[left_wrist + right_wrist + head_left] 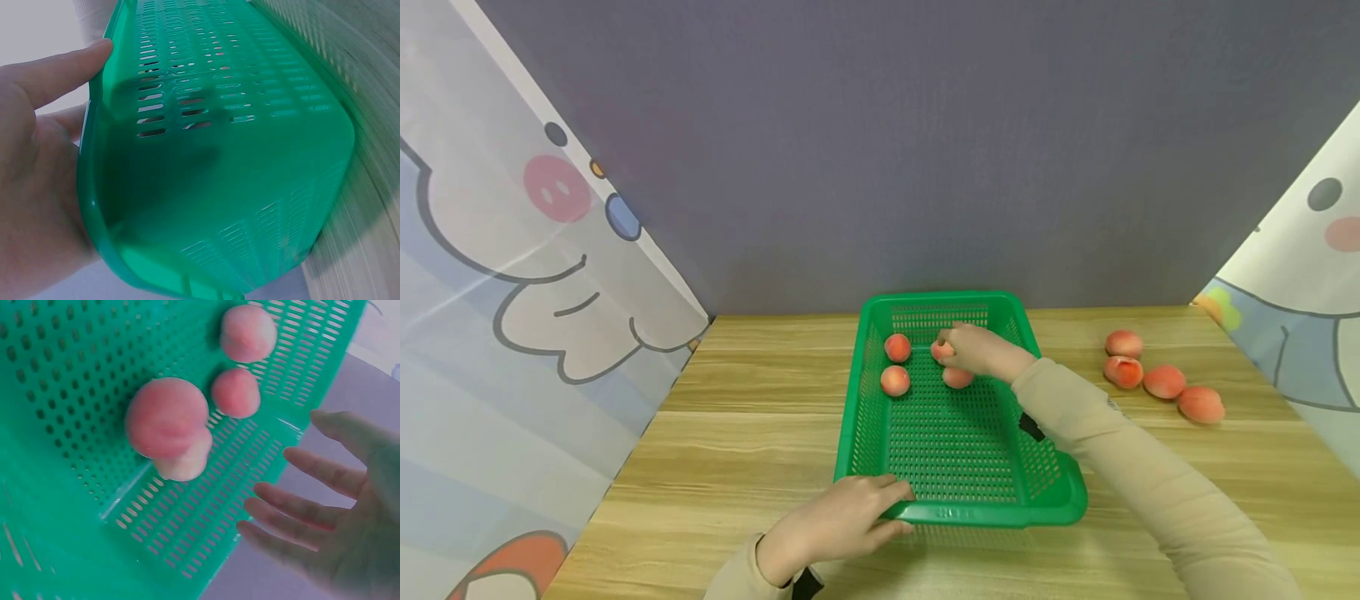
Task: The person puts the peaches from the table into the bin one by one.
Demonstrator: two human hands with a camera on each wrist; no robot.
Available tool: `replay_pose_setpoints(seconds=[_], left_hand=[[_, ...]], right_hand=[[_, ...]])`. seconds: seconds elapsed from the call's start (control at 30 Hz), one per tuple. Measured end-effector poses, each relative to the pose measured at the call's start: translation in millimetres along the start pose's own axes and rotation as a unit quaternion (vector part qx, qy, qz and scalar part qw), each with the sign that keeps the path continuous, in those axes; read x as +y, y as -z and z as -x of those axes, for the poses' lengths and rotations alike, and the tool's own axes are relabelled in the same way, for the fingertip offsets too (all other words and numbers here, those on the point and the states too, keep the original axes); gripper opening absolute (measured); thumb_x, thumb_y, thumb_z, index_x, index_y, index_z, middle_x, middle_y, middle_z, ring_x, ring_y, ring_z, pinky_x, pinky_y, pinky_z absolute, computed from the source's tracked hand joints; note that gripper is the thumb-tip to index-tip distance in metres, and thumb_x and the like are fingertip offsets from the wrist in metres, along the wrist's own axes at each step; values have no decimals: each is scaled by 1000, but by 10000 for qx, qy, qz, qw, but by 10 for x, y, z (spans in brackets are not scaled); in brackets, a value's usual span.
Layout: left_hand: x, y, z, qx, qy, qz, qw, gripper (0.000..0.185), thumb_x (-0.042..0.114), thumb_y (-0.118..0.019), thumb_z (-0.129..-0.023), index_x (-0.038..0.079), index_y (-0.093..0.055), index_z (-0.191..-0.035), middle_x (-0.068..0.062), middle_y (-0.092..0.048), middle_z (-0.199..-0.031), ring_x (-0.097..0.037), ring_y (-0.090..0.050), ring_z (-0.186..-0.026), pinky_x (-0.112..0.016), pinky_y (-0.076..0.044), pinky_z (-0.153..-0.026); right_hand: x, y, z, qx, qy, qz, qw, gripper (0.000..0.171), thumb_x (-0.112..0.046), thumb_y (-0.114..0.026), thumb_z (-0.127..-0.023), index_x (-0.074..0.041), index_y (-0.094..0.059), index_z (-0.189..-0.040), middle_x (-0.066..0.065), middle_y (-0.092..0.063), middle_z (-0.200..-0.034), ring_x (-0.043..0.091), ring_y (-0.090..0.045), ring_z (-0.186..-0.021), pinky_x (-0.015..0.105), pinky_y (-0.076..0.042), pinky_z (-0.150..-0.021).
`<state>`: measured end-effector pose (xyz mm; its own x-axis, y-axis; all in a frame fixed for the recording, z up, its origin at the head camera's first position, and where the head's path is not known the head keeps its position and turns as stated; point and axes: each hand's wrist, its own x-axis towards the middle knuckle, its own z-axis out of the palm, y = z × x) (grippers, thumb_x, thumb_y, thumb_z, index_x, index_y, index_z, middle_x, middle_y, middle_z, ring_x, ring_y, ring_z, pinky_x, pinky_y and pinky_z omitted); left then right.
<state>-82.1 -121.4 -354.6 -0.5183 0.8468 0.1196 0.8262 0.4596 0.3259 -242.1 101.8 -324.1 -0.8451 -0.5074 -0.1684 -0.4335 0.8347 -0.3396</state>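
Observation:
A green perforated basket [977, 512] stands on the wooden table with several peaches [896, 380] in its far half. My left hand [880, 508] grips the basket's front-left rim; in the left wrist view the thumb [62, 62] lies along the rim of the basket [219, 187]. My right hand [970, 346] reaches into the far end, just above a peach [942, 351]. In the right wrist view its fingers [294, 509] are spread and straight, holding nothing, a little apart from the peaches [165, 419] on the basket floor [62, 362].
Several more peaches [1164, 382] lie loose on the table [737, 433] to the right of the basket. A grey wall stands behind, and cartoon-printed panels close in on both sides. Bare wood shows left of the basket.

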Motion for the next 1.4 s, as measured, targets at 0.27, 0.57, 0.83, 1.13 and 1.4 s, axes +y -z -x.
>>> replay_pose_setpoints(seconds=[0.27,0.57,0.83,1.13,1.4], left_hand=[[-3,-1,-3,-10,-17,-40,10000,20,26,-56,-87,9,-56,-99,2,-61,-90,2,-54,-73,-7,-40,-64],[7,7,-5,-67,38,-29,10000,21,28,-54,-88,10,-56,-99,2,-60,-90,3,-53,-72,-7,-40,-63],[13,11,1,-71,50,-21,10000,20,27,-55,-87,10,-56,-99,3,-60,-90,3,-53,-72,-7,-40,-62],[18,19,1,-69,44,-48,10000,20,27,-55,-87,11,-56,-99,3,-60,-90,3,-53,-73,-9,-41,-63],[19,23,-2,-51,23,-61,10000,20,28,-55,-88,11,-56,-98,3,-60,-90,3,-52,-73,-8,-40,-63]], right_hand=[[-30,166,107,193,95,-44,9998,40,-21,-51,-90,3,-48,-122,24,-41,-129,41,-25,-125,51,-24,-99],[-25,322,212,604,326,370,9970,38,-25,-55,-88,1,-53,-116,22,-49,-118,37,-45,-110,47,-39,-88],[53,426,324,794,402,505,9948,38,-23,-58,-86,1,-53,-115,22,-51,-115,37,-49,-103,47,-41,-84],[190,517,451,1008,399,596,9923,36,-21,-58,-85,2,-55,-112,24,-52,-112,39,-50,-101,49,-41,-83],[326,590,587,1014,186,605,9928,36,-20,-57,-86,4,-53,-113,27,-50,-108,37,-53,-92,48,-43,-76]])
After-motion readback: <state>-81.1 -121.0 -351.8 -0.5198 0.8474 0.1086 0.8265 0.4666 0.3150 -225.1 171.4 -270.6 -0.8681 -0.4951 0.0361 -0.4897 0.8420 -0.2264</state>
